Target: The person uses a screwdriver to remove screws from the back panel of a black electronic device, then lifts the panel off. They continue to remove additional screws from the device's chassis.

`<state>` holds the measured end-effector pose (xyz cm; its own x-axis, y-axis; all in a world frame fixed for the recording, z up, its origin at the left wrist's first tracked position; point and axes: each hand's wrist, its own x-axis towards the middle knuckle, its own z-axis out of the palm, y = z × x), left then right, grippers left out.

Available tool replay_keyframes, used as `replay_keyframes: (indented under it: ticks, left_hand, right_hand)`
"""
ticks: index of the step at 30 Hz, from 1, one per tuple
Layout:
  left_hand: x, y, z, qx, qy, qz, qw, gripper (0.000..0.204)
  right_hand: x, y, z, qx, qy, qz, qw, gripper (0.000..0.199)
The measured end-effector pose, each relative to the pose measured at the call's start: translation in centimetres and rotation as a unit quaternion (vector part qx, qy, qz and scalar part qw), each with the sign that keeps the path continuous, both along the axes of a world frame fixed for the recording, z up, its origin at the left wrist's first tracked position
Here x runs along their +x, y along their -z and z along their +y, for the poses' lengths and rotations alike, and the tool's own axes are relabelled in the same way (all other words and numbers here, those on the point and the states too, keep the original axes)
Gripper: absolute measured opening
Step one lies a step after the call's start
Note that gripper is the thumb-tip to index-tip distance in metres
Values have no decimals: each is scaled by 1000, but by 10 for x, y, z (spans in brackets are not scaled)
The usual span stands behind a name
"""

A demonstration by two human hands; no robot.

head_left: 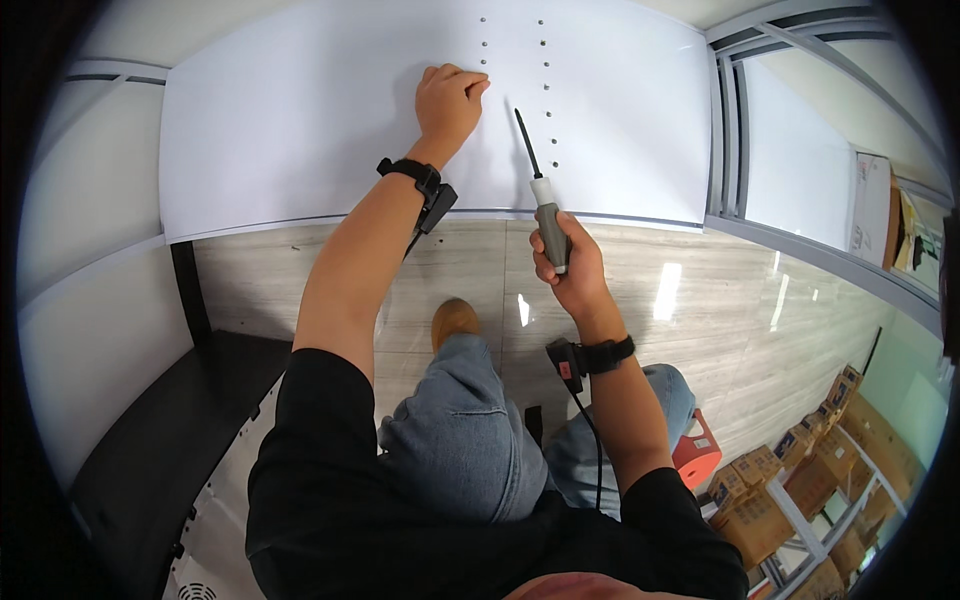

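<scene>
My right hand [572, 258] is wrapped round the grey-and-white handle of a screwdriver [548, 222]. Its dark shaft points up and away over a white panel [300, 130], with the tip apart from any screw. My left hand [452, 104] rests at the near end of the left row of small screws [485, 44], thumb and fingers pinched together. Whatever is between those fingertips is too small or hidden to make out. To the right of it runs a second, longer row of screws [547, 87], each one a small dark dot on the panel.
Grey metal frame bars [728, 130] border the panel on the right. A black bench-like surface [190, 430] is at lower left. On the tiled floor [640, 290] at right stand a red object [697, 452] and several cardboard boxes [760, 510] by a metal rack.
</scene>
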<state>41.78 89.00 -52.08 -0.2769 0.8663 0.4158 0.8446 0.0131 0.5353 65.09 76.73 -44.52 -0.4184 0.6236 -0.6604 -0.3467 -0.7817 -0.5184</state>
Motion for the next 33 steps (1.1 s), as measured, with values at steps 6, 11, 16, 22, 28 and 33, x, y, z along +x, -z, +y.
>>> replay_keyframes:
  ticks: [6,11,16,22,28,33]
  left_hand:
    - [-2,-1,-1,33,23,18,999,9]
    - [-8,1,-10,28,29,32,999,15]
    - [-1,-20,-56,21,0,-39,999,16]
    - [-22,-117,-178,-169,43,-551,816,33]
    - [-43,-250,-362,-63,1,-545,836,31]
    - [-56,-323,-531,7,-166,-509,844,28]
  right_hand:
    - [-1,3,-3,2,-5,14,1000,26]
    - [1,2,-8,7,-14,17,1000,25]
    - [7,-13,-28,10,-36,36,999,25]
    - [-11,-53,-81,62,-147,86,983,28]
    - [-56,-113,-159,67,-336,177,923,40]
    - [-114,-161,-259,86,-489,237,835,39]
